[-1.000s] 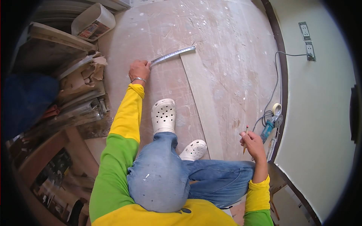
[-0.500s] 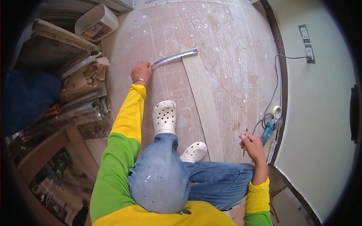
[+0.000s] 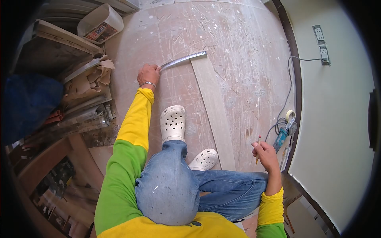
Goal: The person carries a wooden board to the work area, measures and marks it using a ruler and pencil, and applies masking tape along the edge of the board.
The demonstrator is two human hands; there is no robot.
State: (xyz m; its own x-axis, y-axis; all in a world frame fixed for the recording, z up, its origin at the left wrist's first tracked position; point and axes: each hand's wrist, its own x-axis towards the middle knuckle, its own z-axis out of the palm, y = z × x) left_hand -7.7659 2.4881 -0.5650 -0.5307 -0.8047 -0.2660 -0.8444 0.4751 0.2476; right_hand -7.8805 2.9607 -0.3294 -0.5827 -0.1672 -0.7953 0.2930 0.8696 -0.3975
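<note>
My left hand [image 3: 149,74] is closed around the near end of a tape measure [image 3: 178,62]; its case is hidden in my palm. The extended blade runs right, its tip lying across the top end of a long pale plank [image 3: 214,105] on the floor. At the right, my right hand [image 3: 266,154] pinches a pencil [image 3: 258,148] between thumb and fingers, held upright with its red eraser end up. This hand is above the floor, to the right of the plank's lower part and above my bent knee.
A blue angle grinder [image 3: 281,138] and a tape roll [image 3: 290,115] lie by the right wall. The grinder's grey cord [image 3: 291,83] runs to a wall outlet [image 3: 325,55]. A white bucket [image 3: 101,23], torn cardboard [image 3: 93,77] and scrap pieces stand along the left. My white clogs [image 3: 173,123] rest beside the plank.
Almost nothing differs. The view has shifted very slightly; both hands, the tape measure and the pencil keep their places.
</note>
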